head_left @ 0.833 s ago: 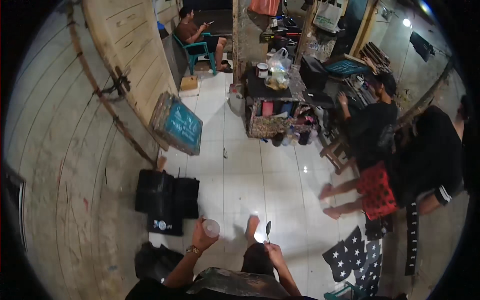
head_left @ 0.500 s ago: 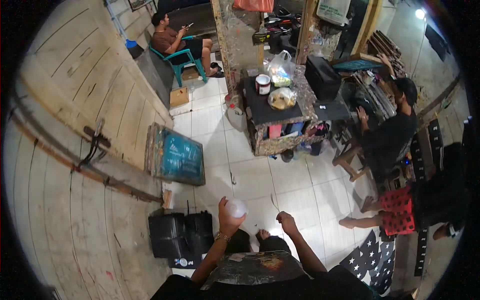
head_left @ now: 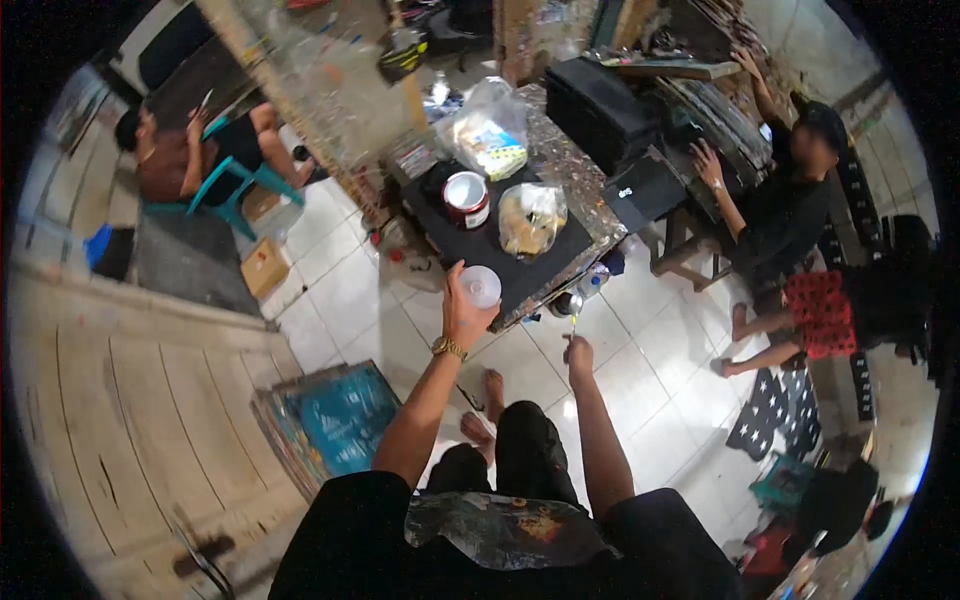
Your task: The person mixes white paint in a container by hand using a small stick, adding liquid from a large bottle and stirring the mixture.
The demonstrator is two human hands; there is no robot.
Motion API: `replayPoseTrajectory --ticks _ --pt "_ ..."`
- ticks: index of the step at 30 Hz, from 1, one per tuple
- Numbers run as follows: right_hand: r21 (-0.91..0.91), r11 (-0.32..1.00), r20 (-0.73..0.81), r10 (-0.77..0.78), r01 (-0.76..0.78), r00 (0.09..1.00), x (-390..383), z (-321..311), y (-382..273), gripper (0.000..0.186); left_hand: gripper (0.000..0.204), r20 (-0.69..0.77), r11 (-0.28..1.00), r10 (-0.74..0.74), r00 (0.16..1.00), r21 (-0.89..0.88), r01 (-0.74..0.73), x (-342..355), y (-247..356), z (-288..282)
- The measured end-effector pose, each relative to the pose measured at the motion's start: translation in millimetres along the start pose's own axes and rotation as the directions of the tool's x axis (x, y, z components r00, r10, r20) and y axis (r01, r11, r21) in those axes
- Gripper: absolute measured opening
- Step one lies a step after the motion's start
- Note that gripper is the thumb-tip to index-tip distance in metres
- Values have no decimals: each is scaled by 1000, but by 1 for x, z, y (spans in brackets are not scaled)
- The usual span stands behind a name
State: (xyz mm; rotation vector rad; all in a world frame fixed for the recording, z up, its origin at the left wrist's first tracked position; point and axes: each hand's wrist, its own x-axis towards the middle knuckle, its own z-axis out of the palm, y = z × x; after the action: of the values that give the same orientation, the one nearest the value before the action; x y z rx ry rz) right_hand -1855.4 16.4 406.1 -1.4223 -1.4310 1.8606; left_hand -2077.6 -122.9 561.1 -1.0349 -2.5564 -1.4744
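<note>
My left hand [head_left: 466, 318], with a gold watch at its wrist, is closed around a translucent white plastic cup [head_left: 481, 287]. The cup is in front of the near edge of a paint-spattered table [head_left: 612, 226]. In my right hand [head_left: 578, 358] is a thin, shiny spoon [head_left: 574, 325], gripped by its handle and pointing away from me; its far end is small and hard to make out. Beyond the cup, a dark red and white open tub [head_left: 466, 198] stands on the table's black top, beside a knotted clear bag [head_left: 532, 220] with yellowish contents.
A larger plastic bag [head_left: 488, 135] and a black box [head_left: 602, 112] sit farther back on the table. Stacked printing screens [head_left: 340, 420] lean at the left. A person in black [head_left: 790, 190] works at the right; another sits on a green chair [head_left: 235, 190]. Star-patterned cloth [head_left: 775, 412] lies at right.
I have stepped forward and turned, so the table is much closer. Both hands stay closed on the cup and the spoon, which have moved with me toward the table.
</note>
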Motion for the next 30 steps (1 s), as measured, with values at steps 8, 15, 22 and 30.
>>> replayPoseTrajectory --ticks 8,15,22,30 --pt "41 994 -415 -72 97 907 188 83 -35 18 91 83 994 69 994 -88 -61 109 -41 52" --pt "-364 931 -490 -198 7 849 191 103 -42 19 89 165 989 95 982 -126 -74 135 -49 46" --pt "-313 950 -469 -162 8 868 179 106 -65 19 102 298 978 62 952 -208 1 143 -57 29" --pt "-489 733 -309 361 -473 880 -76 66 84 51 62 457 772 -631 627 288 566 10 -276 -131"
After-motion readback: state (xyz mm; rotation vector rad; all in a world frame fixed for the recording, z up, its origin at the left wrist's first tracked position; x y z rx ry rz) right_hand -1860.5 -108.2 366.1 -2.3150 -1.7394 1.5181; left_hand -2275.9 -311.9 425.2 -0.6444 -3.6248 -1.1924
